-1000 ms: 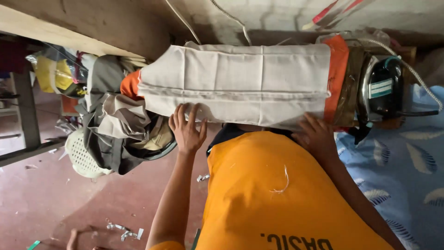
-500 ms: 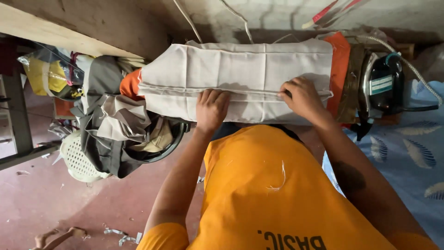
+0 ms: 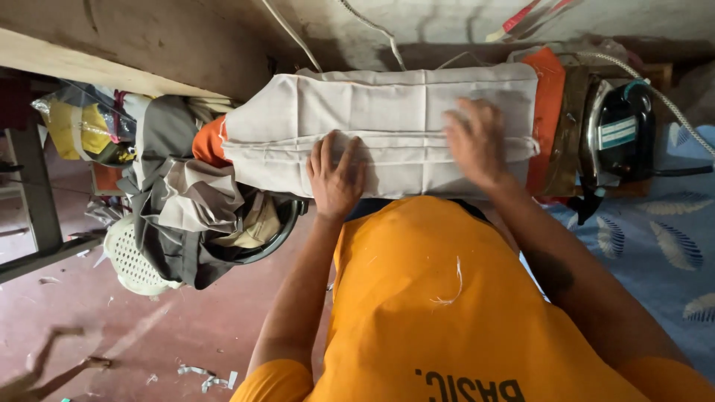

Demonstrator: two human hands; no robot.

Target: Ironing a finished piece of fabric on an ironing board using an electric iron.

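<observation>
**Pressing station: 2 hands flat on folded cloth**

Near
- 1 orange shirt (image 3: 447, 298), worn by the person; 1 loose white thread (image 3: 453, 286) clings to its front.
- 2 bare forearms reach forward from it to the board.
- Red floor (image 3: 112, 335), lower left, with several small white scraps (image 3: 205, 376); too small to count surely.

Middle
- 1 left hand (image 3: 337, 175): open, palm down, fingers spread on the near edge of the cloth, likely to pin the fold.
- 1 right hand (image 3: 477, 141): open, flat on the cloth further right, blurred; gripping nothing as far as can be seen. Probably smoothing the surface.
- 1 pale grey cloth (image 3: 387, 126), folded long, lying lengthways across the board under both hands; creases show.
- 1 orange pad (image 3: 550, 112) beneath it, showing at both ends; it seems to serve as the pressing surface.
- 1 dark iron (image 3: 622, 134), standing at the right end of the board, apart from the cloth and both hands, seemingly parked off the fabric. Its cord (image 3: 670, 104) runs off right.
- 1 dark tub (image 3: 268, 238) at the left end, heaped with grey and beige garments (image 3: 186, 201); count unclear.
- 1 white mesh basket (image 3: 134, 257) just beside the tub.
- 1 blue patterned sheet (image 3: 655, 253) at right.

Far
- 1 rough wall (image 3: 186, 37), with 2 cables (image 3: 372, 30) hanging against it.
- 1 plastic bag (image 3: 82, 126) with yellow contents, far left.
</observation>
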